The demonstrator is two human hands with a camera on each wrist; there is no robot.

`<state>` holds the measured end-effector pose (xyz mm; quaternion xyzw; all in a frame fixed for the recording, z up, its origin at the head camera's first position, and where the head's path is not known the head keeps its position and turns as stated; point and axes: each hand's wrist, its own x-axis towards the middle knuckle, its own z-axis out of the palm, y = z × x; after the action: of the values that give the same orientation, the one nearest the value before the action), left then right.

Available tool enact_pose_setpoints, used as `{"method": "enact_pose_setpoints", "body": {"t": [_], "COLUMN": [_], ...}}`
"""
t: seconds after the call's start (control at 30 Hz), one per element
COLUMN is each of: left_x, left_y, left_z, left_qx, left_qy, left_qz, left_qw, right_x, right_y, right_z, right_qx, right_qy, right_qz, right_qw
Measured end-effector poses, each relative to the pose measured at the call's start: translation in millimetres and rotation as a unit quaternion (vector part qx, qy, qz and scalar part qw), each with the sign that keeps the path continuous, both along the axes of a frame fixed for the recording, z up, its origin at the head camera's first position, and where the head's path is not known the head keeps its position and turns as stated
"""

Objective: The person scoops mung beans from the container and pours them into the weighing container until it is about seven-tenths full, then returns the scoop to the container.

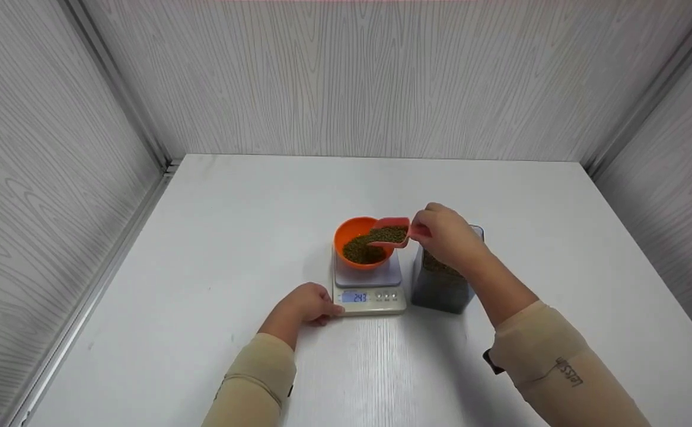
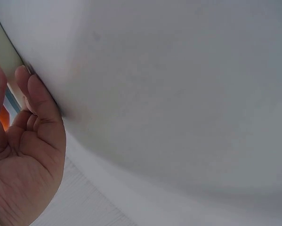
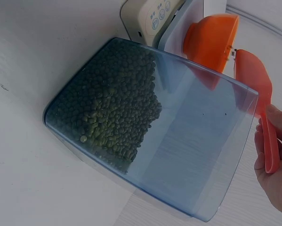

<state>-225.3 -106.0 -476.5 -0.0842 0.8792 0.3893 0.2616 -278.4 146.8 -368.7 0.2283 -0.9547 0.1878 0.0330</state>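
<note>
My right hand (image 1: 447, 235) grips the handle of a red scoop (image 1: 394, 222) loaded with mung beans, its lip tilted over an orange bowl (image 1: 346, 232). A few beans drop between scoop and bowl in the right wrist view. More mung beans (image 1: 359, 251) lie in the bowl, which sits on the platform of a kitchen scale (image 1: 372, 308). The lit display (image 1: 355, 297) appears to read 243. At the scale's front left corner, my left hand (image 1: 310, 303) holds the edge, thumb over the top and fingers curled at the side.
A tall clear bluish container (image 3: 192, 136), partly filled with mung beans (image 3: 117, 103), stands just right of the scale, below my right forearm. The white table (image 1: 233, 237) is bounded by wood-grain panels (image 1: 346, 77) at the back and both sides.
</note>
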Motion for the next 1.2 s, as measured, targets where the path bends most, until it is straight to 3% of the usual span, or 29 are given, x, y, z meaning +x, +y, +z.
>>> {"method": "enact_pose_setpoints", "body": {"t": [0.23,1.2], "left_x": [-2.0,0.1], "left_y": [-1.0,-1.1], "left_z": [-5.6,-2.0], "left_qx": [-0.003,0.005], "left_qy": [0.01,0.016], "left_qz": [-0.013,-0.018], "left_qw": [0.9999,0.9997], "right_x": [0.9,-2.8], "right_y": [-0.3,2.5], "right_z": [-0.3,-1.9], "right_qx": [-0.004,0.022], "right_qy": [0.031,0.025], "right_qz": [0.025,0.0], "right_qw": [0.9992,0.9994]}}
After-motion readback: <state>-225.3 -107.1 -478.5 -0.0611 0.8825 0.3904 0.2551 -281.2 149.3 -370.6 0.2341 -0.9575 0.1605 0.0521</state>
